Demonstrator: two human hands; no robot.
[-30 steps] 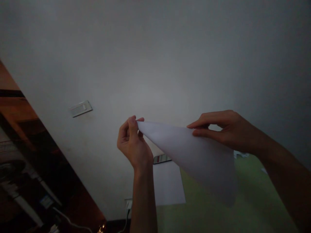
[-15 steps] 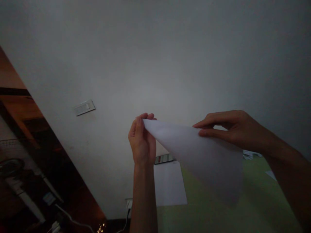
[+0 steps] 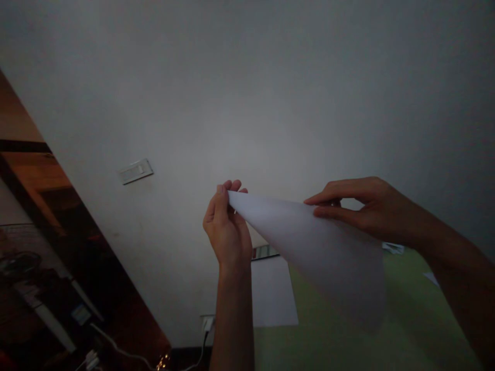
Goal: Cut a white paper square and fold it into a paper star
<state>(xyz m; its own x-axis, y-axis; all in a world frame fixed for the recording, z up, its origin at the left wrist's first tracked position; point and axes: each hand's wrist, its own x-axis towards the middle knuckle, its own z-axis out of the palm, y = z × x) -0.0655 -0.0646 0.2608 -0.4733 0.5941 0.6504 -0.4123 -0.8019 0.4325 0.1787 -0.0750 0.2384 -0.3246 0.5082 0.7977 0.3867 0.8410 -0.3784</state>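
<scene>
A white sheet of paper [image 3: 328, 257] hangs in the air between my hands, its top edge running nearly level and its lower part drooping to the right. My left hand [image 3: 230, 226] pinches the paper's pointed left corner between thumb and fingers. Farther right along the top edge, my right hand [image 3: 356, 206] grips the sheet between thumb and forefinger. Beneath, a second white sheet [image 3: 274, 293] lies on the green tabletop [image 3: 328, 345]. A dark-edged flat object [image 3: 265, 252] by that sheet's far edge is partly hidden by the held paper.
Behind the table rises a pale wall [image 3: 247, 93] with a switch plate [image 3: 136, 171]. Low on it, a plug [image 3: 208, 323] with a black cord sits in a socket. White paper pieces [image 3: 393, 248] lie at the table's far right. A dark, cluttered area [image 3: 46, 288] is at left.
My left wrist has shifted slightly right, covering more of the dark-edged object. The right hand has moved slightly left along with the held paper. Both grips look the same.
</scene>
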